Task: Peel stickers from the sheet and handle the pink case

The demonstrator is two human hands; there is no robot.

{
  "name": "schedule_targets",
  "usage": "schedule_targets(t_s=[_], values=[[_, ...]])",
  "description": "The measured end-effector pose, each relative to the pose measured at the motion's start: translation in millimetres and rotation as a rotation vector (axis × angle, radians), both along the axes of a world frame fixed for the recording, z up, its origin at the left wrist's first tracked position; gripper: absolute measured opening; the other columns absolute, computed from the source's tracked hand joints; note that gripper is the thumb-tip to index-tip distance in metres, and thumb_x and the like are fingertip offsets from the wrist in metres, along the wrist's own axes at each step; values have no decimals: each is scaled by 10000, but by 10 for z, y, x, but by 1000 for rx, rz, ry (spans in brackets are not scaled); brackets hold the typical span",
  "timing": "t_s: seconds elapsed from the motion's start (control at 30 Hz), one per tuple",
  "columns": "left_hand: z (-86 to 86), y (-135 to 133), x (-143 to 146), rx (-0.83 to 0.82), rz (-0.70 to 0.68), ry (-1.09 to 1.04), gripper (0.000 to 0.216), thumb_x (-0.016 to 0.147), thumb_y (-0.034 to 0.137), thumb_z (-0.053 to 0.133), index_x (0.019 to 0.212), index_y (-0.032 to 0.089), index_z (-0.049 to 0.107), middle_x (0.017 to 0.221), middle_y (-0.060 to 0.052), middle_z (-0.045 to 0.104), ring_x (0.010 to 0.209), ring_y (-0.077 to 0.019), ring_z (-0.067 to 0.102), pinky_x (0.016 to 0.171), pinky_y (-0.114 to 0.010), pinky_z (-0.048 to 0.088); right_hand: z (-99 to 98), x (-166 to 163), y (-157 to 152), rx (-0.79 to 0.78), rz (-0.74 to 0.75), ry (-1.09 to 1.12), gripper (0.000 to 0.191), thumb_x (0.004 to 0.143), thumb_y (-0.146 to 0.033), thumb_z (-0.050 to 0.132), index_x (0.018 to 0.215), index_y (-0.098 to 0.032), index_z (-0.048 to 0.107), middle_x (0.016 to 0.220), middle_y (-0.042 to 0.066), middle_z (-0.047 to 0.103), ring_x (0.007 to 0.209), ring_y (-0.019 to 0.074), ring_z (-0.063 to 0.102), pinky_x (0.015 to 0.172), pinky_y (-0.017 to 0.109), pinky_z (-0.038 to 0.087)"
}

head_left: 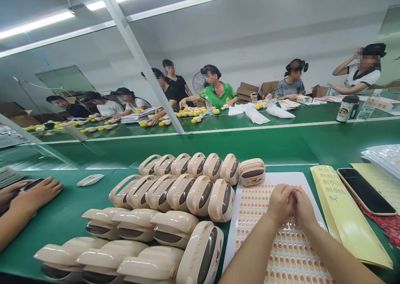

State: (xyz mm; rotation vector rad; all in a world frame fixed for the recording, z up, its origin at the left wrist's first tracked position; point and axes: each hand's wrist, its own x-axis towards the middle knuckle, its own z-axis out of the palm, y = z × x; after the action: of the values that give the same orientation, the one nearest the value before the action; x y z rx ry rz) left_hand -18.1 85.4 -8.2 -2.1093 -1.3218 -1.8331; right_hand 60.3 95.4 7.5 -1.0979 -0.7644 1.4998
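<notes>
My left hand (280, 203) and my right hand (303, 207) meet above a sticker sheet (250, 217), fingers curled and pressed together. Whatever lies between them, if anything, is hidden. The white sheet carries rows of small oval stickers in orange and cream. Just beyond my hands, at the sheet's upper left corner, stands a beige plastic device (252, 172) with a dark panel and a printed red mark. To the left, several more such beige devices with handles (200, 250) form rows on the green table (68, 200).
Right of the sheet lie yellow backing strips (346, 217), a phone (365, 190), red netting (387, 225) and plastic-wrapped sheets (384, 159). At left, a co-worker's hands (37, 194) hold a phone, near a white oval piece (90, 180). Several people sit across a second green bench (212, 130).
</notes>
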Motion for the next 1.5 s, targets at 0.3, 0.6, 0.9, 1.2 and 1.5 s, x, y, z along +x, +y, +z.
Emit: schedule_targets(t_s=[0.3,0.6,0.9,1.2,1.5], values=[[-32,-6,29,23,12,16,268,774,68,444,957,144,625,843,-76,580,773,-162,523,672,-285,478,5,-16,-31,-40,5,-76,446,442,-443,627,737,-142,480,746,-11,512,745,86,451,643,178,410],[-7,-20,37,24,26,24,312,737,50,426,942,148,639,806,-73,557,735,-157,497,637,-270,469,-21,-11,-35,-42,40,-130,436,460,-462,619,730,-142,498,732,13,534,731,117,468,628,217,401],[-26,-29,16,22,10,29,341,711,37,428,965,144,628,802,-73,551,736,-160,489,632,-273,469,-51,-9,-36,19,49,-204,438,494,-499,596,715,-136,490,731,23,531,740,131,463,660,248,402],[-91,-17,38,-17,11,30,322,746,62,429,997,159,606,841,-73,554,757,-159,501,645,-282,472,6,-29,-79,0,57,-205,435,483,-506,580,713,-147,495,741,27,540,751,137,479,676,251,425],[-91,-22,28,-34,11,40,367,689,22,440,992,160,595,821,-66,528,741,-158,478,627,-274,467,-11,-33,-66,43,75,-256,419,477,-520,586,656,-148,511,711,40,544,716,145,478,625,254,424]])
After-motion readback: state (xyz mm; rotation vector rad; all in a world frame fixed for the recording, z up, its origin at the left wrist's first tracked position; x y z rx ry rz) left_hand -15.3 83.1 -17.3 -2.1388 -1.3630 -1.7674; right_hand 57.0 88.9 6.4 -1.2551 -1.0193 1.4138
